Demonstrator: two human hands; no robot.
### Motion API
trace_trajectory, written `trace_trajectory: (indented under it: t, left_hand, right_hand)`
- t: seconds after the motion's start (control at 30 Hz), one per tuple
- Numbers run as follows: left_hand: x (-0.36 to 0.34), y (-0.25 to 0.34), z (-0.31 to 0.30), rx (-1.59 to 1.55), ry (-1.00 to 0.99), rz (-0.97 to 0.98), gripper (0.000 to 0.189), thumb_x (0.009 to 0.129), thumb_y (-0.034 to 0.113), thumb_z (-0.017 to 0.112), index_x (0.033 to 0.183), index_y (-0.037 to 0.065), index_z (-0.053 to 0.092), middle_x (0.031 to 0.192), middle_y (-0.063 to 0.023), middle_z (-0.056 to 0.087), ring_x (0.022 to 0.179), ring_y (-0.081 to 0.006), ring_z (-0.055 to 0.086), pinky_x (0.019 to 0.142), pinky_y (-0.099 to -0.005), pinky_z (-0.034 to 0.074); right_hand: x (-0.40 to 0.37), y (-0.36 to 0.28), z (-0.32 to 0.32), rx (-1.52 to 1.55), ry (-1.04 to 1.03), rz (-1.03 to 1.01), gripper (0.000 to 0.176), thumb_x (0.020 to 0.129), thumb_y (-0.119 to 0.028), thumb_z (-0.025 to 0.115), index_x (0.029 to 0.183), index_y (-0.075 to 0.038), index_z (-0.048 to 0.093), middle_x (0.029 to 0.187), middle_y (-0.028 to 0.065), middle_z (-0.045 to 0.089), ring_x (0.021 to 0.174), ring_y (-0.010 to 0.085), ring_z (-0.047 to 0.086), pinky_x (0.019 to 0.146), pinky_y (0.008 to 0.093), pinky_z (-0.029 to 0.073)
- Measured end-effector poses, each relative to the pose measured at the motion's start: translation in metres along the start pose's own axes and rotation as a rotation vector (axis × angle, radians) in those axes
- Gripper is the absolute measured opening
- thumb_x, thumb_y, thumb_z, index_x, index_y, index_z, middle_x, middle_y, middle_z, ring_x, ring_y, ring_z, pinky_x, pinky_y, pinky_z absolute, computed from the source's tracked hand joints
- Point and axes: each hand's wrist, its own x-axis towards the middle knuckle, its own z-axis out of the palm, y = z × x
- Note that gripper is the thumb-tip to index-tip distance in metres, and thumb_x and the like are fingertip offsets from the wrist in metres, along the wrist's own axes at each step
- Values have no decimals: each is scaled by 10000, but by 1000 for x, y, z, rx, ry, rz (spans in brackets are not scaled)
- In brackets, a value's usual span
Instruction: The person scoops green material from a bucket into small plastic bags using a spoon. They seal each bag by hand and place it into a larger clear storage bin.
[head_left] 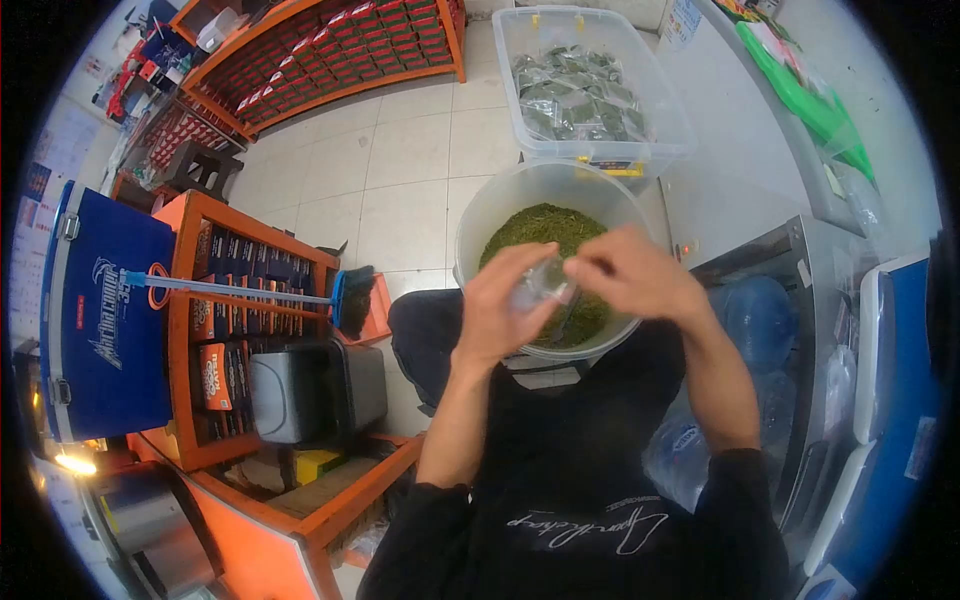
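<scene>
Over the bucket, my left hand (498,305) is closed around a small clear plastic bag (540,283). My right hand (640,275) comes in from the other side, its fingers bent and pinching at the bag's upper edge. How full the bag is cannot be made out behind the fingers. Below both hands stands a large translucent white bucket (470,222) between my knees. Dried, shredded green herb (545,222) lies in it, partly hidden by my hands.
Beyond the bucket, a clear plastic bin (510,80) holds many filled green bags (580,95). Large blue water bottles (755,320) stand at right by a cabinet. At left are an orange shelf (185,330), a blue cooler (110,310), a broom (350,300) and a grey bin (300,395).
</scene>
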Motion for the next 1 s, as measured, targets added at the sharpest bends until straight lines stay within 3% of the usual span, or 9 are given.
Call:
trace_trajectory:
  t: [0.1, 0.2, 0.3, 0.4, 0.53, 0.6, 0.8, 0.9, 1.0]
  left_hand:
    - [-12, -6, -9, 53, 83, -93, 633, 689, 32, 891, 1261, 34, 619, 1272, -140, 645, 1096, -285, 660, 897, -364, 557]
    - [-23, -12, -12, -253, 255, -271, 700, 612, -21, 926, 1243, -3, 623, 1116, -124, 695, 1046, -153, 628, 851, -292, 560]
    - [-28, -11, -19, -208, 268, -351, 712, 600, 98, 962, 1235, 11, 651, 1093, -112, 707, 995, -172, 672, 876, -317, 547]
    - [-28, -4, -28, -117, 253, -292, 690, 642, 39, 927, 1263, 0, 631, 1139, -119, 691, 1014, -177, 665, 901, -311, 533]
    - [-29, 2, -31, -241, 298, -388, 643, 690, -14, 875, 1278, -8, 615, 1153, -123, 679, 1056, -188, 650, 930, -317, 519]
    - [-25, 4, -30, -152, 332, -363, 581, 680, 140, 900, 1210, 51, 680, 1131, -94, 715, 1045, -202, 619, 968, -358, 428]
    - [-27, -2, -28, -2, 320, -335, 616, 633, 137, 930, 1196, 57, 693, 1110, -89, 719, 1063, -206, 614, 982, -353, 412]
    - [-29, -6, -22, -134, 398, -435, 642, 609, 130, 938, 1199, 61, 697, 1093, -76, 724, 1050, -209, 625, 989, -350, 393]
    - [-26, -2, -26, 32, 343, -418, 643, 624, 110, 932, 1217, 60, 689, 1107, -89, 718, 1041, -199, 634, 967, -349, 429]
  right_hand:
    - [17, 34, 33, 379, 215, -100, 166, 836, -147, 699, 974, -57, 721, 1011, 114, 698, 951, 291, 670, 821, 422, 530]
    - [36, 50, 86, -163, 229, -361, 144, 840, -152, 672, 944, -67, 724, 1029, 99, 662, 992, 293, 650, 807, 430, 532]
    - [47, 39, 106, -304, -4, -372, 141, 843, -147, 638, 935, -64, 707, 1010, 100, 626, 997, 296, 632, 811, 444, 525]
    - [57, 42, 105, -440, 198, -473, 168, 844, -125, 605, 971, -49, 686, 948, 119, 618, 975, 326, 640, 793, 453, 547]
    - [71, 74, 83, -375, 558, -267, 160, 852, -90, 576, 985, -35, 647, 939, 139, 602, 944, 350, 633, 785, 463, 541]
    - [71, 84, 86, -389, 602, -182, 151, 859, -85, 573, 981, -32, 644, 949, 150, 602, 943, 360, 633, 779, 471, 539]
    - [53, 69, 96, -46, 569, -144, 125, 920, -65, 571, 995, 9, 638, 914, 203, 643, 869, 407, 636, 773, 509, 516]
    - [40, 56, 107, 58, 634, -244, 149, 951, -72, 575, 1035, 34, 637, 874, 202, 674, 789, 353, 682, 725, 463, 535]
    - [37, 54, 115, 571, 567, -37, 164, 980, -88, 582, 1065, 41, 639, 859, 172, 695, 748, 251, 714, 675, 374, 553]
